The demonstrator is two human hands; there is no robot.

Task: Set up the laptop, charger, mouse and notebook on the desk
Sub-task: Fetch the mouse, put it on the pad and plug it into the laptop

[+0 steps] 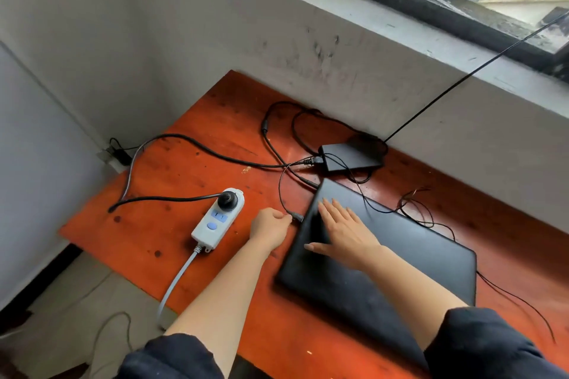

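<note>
The plug is pinched by the left hand, beside the laptop (shut). The right hand is laid flat on it.

A scuffed orange-red wooden desk carries a closed black laptop. Behind the laptop, near the wall, lies the black charger brick, its cables looping off to the left. Left of the laptop sits a white power strip with a black plug in it. Thin wires lie to the laptop's right.
</note>
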